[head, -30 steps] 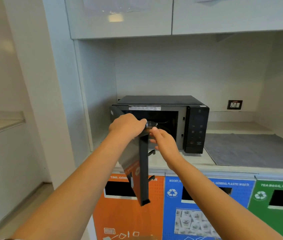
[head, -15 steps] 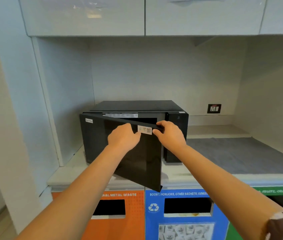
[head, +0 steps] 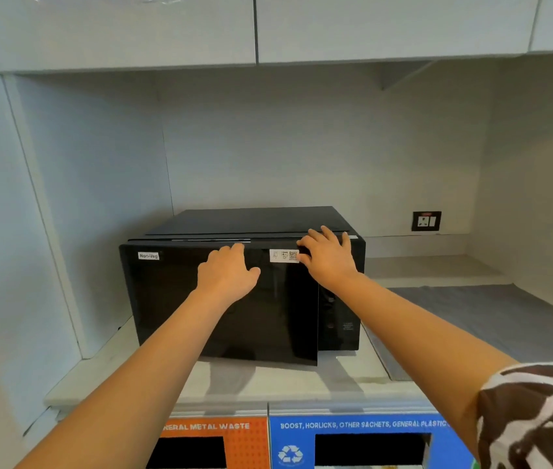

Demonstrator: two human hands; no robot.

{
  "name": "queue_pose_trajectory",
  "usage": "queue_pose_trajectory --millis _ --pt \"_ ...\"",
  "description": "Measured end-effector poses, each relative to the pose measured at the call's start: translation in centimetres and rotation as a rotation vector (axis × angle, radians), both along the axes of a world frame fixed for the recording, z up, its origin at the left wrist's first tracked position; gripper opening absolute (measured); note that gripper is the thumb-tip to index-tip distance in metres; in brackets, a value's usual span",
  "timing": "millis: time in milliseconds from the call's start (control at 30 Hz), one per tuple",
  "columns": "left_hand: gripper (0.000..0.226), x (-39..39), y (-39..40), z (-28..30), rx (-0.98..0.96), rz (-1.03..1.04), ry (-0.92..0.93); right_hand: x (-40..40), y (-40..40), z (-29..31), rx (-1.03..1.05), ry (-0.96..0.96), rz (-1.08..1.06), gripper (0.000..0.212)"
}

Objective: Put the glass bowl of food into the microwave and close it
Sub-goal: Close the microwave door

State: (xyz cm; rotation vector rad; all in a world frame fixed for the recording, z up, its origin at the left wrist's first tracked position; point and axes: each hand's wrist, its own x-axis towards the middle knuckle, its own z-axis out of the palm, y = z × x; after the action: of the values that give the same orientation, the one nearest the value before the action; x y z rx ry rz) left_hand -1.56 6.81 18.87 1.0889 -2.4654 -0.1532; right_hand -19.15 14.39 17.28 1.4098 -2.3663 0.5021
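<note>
The microwave (head: pixel 244 292) stands on the counter (head: pixel 268 380), door nearly flush; left hand (head: pixel 227 275) lies flat and spread on the door; right hand (head: pixel 327 258) rests over its top right corner, gripping nothing; the bowl is hidden; wall socket (head: pixel 426 221) and grey mat (head: pixel 491 319) lie rightward.

1. I read "Non-Veg" on a small white label (head: pixel 148 255) at the upper left corner of the glossy black microwave door (head: pixel 173 299).
2. White sticker (head: pixel 283 255) on the same door: QR code and pictograms, too small to read.
3. Orange bin panel (head: pixel 215 441): "...NERAL METAL WASTE", start hidden by my arm.
4. Blue bin panel (head: pixel 363 426): "BOOST, HORLICKS, OTHER SACHETS, GENERAL PLASTIC", with a white recycling symbol (head: pixel 290 454).
</note>
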Motion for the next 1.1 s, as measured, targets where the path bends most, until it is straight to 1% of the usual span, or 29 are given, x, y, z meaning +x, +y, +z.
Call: queue_pose_trajectory --millis 133,367,567,800,1100 --pt "0.061 -1.0 -1.0 -0.3 0.009 0.002 -0.002 -1.4 -0.9 -0.5 0.004 -0.034 0.018 0.044" --pt "0.059 -1.9 -2.1 -0.4 -0.004 0.035 0.04 -2.4 -1.4 -1.4 -0.077 0.05 0.048 0.049" --pt "0.056 -3.0 -2.3 -0.5 -0.016 0.034 0.085 -3.1 -2.2 -1.1 -0.127 0.056 -0.007 0.066" --pt "0.054 -3.0 -2.7 -0.7 -0.013 0.034 0.11 -3.8 -2.5 -1.9 -0.154 0.112 0.018 0.059" --pt "0.055 -2.1 -2.1 -0.7 -0.004 0.029 0.113 -3.6 -2.5 -2.3 -0.131 0.124 0.0 0.061"
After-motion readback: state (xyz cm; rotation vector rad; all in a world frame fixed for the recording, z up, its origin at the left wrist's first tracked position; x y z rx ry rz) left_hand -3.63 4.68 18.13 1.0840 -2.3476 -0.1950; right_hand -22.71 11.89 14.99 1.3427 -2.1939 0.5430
